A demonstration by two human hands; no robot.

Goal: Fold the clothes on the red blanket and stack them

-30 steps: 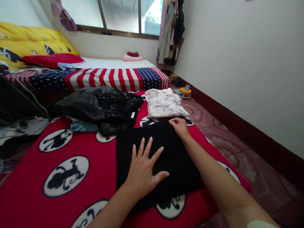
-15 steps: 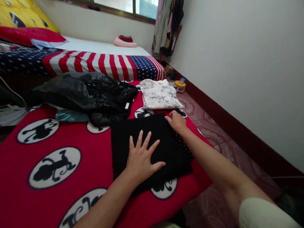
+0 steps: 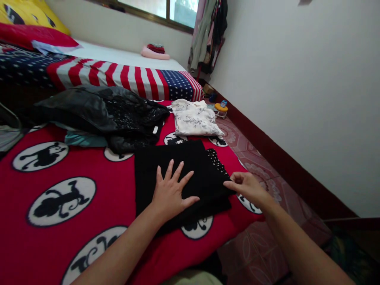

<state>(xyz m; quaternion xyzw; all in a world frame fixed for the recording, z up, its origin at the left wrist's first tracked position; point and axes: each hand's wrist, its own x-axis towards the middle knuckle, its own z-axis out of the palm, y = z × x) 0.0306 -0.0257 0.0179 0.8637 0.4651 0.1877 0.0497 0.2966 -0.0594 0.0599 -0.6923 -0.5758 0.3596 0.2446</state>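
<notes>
The right hand has come away from the far right corner of the folded black garment to its near right edge, where thumb and forefinger are now closed narrow on the cloth. The left hand still lies wide and flat on the middle of it, near the right edge of the red blanket. With the far corner now free, a dotted layer shows there, but black on black hides the folds. I cannot tell how much cloth the pinch holds, and the dark pile behind is hard to separate into pieces.
</notes>
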